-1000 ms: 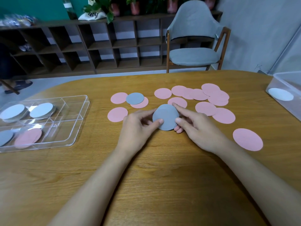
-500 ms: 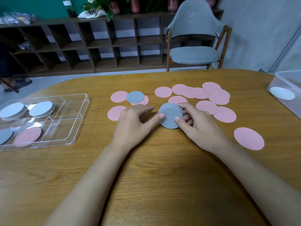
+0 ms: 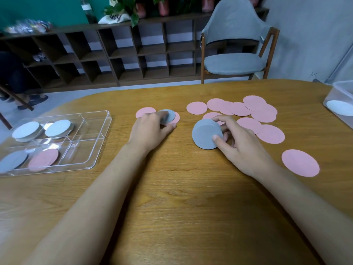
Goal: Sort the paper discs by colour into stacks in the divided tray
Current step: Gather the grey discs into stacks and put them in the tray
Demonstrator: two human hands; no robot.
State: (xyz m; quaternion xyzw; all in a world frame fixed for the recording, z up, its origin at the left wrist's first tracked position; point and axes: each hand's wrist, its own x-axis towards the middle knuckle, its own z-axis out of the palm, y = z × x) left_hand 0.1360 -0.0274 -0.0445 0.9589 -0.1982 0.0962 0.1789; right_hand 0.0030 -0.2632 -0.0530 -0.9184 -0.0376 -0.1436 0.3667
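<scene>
My right hand [image 3: 238,142] grips a stack of grey discs [image 3: 204,133], tilted on edge on the wooden table [image 3: 172,197]. My left hand [image 3: 150,129] lies over a single grey disc [image 3: 169,116] that sits on two pink discs; its fingertips touch that disc, and whether they pinch it is not visible. Several pink discs [image 3: 246,109] lie spread to the right, one pink disc [image 3: 299,162] apart near the right edge. The clear divided tray [image 3: 99,142] at the left holds two white stacks [image 3: 25,130], a grey stack [image 3: 12,160] and a pink stack [image 3: 44,159].
A clear plastic bin [image 3: 342,94] with a white disc inside stands at the table's right edge. A grey chair [image 3: 235,44] and a dark shelf unit [image 3: 114,52] stand beyond the table's far side.
My left hand has let go of the grey stack and moved left and away onto the single grey disc. My right hand keeps the stack, now tilted up more.
</scene>
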